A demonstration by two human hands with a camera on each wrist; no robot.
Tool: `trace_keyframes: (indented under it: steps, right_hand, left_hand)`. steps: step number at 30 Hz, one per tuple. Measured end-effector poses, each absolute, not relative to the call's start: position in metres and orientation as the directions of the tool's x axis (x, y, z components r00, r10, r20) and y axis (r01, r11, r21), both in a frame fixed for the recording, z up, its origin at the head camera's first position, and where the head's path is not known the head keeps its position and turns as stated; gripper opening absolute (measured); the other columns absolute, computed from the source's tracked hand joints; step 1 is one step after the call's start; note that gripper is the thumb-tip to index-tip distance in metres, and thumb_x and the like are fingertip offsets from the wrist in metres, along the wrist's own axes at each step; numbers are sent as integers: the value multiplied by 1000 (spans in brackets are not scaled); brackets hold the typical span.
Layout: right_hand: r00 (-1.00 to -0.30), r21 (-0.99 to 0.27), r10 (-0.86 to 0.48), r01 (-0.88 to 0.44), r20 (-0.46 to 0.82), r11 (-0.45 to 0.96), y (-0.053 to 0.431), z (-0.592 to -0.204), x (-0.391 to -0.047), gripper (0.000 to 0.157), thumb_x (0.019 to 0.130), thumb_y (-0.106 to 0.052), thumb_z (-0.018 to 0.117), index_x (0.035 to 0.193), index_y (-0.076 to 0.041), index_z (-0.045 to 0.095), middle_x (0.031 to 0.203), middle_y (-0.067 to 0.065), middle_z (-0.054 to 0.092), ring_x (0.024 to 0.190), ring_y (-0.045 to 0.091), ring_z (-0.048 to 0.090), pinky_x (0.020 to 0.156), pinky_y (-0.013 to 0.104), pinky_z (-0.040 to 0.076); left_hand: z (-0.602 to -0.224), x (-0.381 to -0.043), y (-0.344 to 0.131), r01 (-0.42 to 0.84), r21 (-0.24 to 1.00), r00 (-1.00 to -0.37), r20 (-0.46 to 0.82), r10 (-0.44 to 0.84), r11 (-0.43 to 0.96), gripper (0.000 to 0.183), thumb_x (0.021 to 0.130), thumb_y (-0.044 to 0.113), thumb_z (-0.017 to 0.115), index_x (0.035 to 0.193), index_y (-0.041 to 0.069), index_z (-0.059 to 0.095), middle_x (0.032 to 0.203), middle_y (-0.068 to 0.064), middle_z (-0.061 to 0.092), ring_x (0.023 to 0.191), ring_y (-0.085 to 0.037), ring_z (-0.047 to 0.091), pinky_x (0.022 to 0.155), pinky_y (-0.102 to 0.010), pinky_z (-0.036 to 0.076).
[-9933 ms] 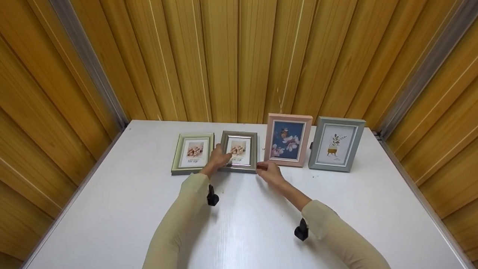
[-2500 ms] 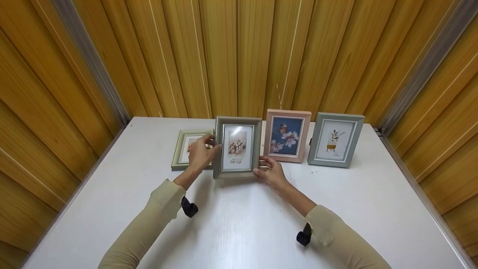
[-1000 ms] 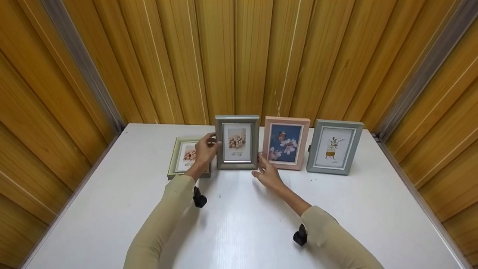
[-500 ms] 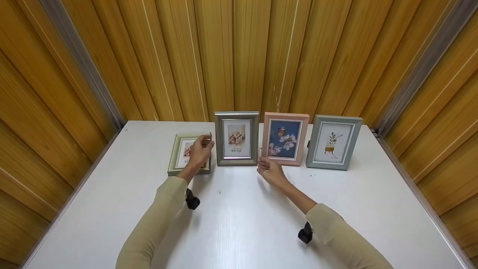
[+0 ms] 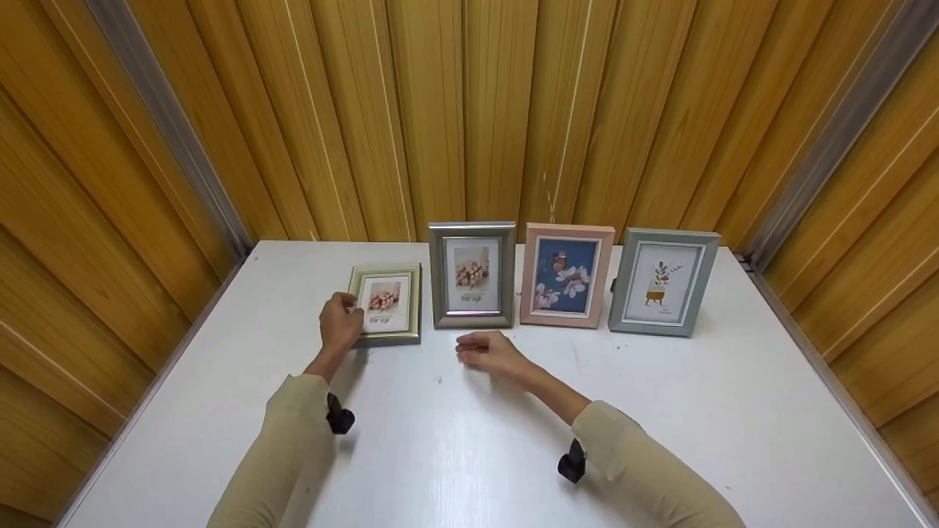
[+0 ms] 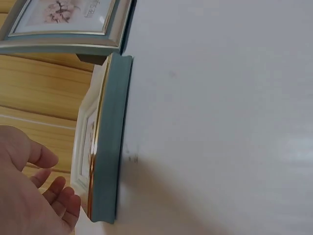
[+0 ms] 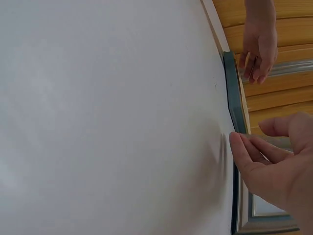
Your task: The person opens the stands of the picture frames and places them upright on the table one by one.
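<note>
A light green-gold picture frame (image 5: 384,341) lies flat at the left of the row, its blue-green side visible in the left wrist view (image 6: 110,147). My left hand (image 5: 341,323) hovers at its left edge with fingers loosely bent; the left wrist view shows nothing held. To its right a grey-brown picture frame (image 5: 473,275) with a flower print stands upright. In front of that frame my right hand (image 5: 495,353) is in the air, fingers extended and holding nothing. The right wrist view shows the thumb apart from the fingers (image 7: 244,152).
Farther right stand a pink picture frame (image 5: 567,275) with a blue blossom picture and a grey-green one (image 5: 664,282) with a plant print. All are on a white table (image 5: 455,440). Wood-look panels (image 5: 429,117) rise behind it and at both sides.
The grey-brown frame went from lying flat to standing, and both hands have let go of it. My left hand moved left to the green frame's far edge; my right hand also moved left.
</note>
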State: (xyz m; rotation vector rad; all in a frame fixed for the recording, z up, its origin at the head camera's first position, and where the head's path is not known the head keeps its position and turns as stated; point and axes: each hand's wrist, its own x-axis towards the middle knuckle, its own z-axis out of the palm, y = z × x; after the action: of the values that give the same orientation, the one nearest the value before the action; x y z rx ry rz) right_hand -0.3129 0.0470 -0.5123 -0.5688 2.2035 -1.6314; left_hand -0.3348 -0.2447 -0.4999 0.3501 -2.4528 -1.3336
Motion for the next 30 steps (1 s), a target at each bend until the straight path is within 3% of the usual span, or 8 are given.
trace_keyframes:
  steps: [7,11,15,19,24,27,29,30]
  right_hand:
    - [-838,-954,-539,-88,-84,285,8,-519,-311,67,98,-9,60,153,15,29,153,33,43,144,45,44,119,47,39]
    - [-824,-956,-561,-97,-78,275,-11,-518,-316,76,96,-10,62,156,13,21,159,34,32,149,46,34,123,50,31]
    - [-800,-954,-595,-116,-77,278,-28,-514,-320,81,95,-10,63,157,12,16,163,32,23,151,45,30,124,48,29]
    - [-796,-935,-599,-146,-83,324,-32,-510,-316,83,94,-13,65,157,11,18,164,30,24,150,43,33,124,47,30]
    - [-832,-918,-552,-178,-52,354,-31,-507,-312,77,94,-13,66,155,12,26,158,29,37,145,42,42,120,47,37]
    - [-863,-924,-504,-184,-11,334,-28,-505,-312,70,94,-10,65,152,13,33,155,30,42,141,42,48,116,47,43]
    - [-877,-926,-480,-187,7,328,-27,-502,-312,66,94,-8,64,150,12,37,153,30,44,141,41,48,115,47,44]
    - [-882,-927,-471,-184,10,325,-26,-501,-312,64,94,-8,64,150,12,40,153,30,45,141,41,48,115,47,44]
  left_hand:
    - [-506,-337,-246,-149,827,-922,82,-379,543,46,96,5,54,137,-16,47,135,-36,53,129,-47,52,111,-54,42]
    - [-503,-337,-246,-230,814,-944,-53,-327,533,62,98,11,50,150,-16,29,152,-37,39,144,-49,37,121,-55,33]
    - [-496,-333,-251,-277,789,-950,-138,-281,548,70,99,15,47,154,-16,17,158,-38,30,149,-50,30,123,-56,29]
    - [-488,-326,-254,-324,792,-938,-198,-285,518,71,100,19,44,155,-15,15,159,-38,28,150,-49,29,124,-55,28]
    - [-480,-327,-260,-391,833,-912,-293,-286,392,68,101,20,38,156,-13,14,161,-34,24,152,-44,26,126,-53,26]
    - [-479,-331,-262,-443,837,-886,-356,-296,320,63,99,18,34,154,-10,21,154,-30,34,137,-38,42,110,-48,45]
    - [-479,-334,-265,-483,826,-865,-400,-302,290,59,98,15,34,152,-9,26,139,-25,43,115,-30,50,89,-37,52]
    - [-479,-334,-266,-496,820,-859,-414,-302,287,57,96,13,34,148,-9,31,127,-21,47,102,-26,50,76,-31,51]
